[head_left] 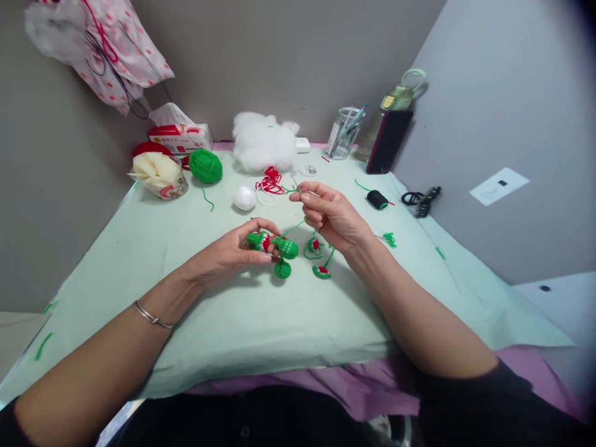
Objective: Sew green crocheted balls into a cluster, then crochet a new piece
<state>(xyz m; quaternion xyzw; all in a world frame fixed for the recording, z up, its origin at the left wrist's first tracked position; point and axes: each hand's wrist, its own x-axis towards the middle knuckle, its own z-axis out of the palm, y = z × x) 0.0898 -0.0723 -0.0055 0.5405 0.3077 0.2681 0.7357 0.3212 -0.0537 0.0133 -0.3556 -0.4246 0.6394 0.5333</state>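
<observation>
My left hand (239, 247) is closed around a green crocheted piece (287, 248) with red and white stitching at one end. A round green crocheted ball (282, 269) hangs just below it. Raised to the right, my right hand (328, 214) pinches a thin needle (295, 184) between thumb and fingers. From the piece a green yarn strand (294, 229) runs tight up to this hand. Two small crocheted pieces in green, red and white lie beneath my right hand, one (314, 246) behind the other (321, 272), with yarn tails attached.
White stuffing (263, 141) sits at the back, near tangled red yarn (270, 180), a white yarn ball (244, 198) and a green yarn ball (205, 166). On the left are a tub (161, 177) and tissue pack (181, 138). Black thread (377, 199), a glass (345, 133) and a phone (390, 141) stand right.
</observation>
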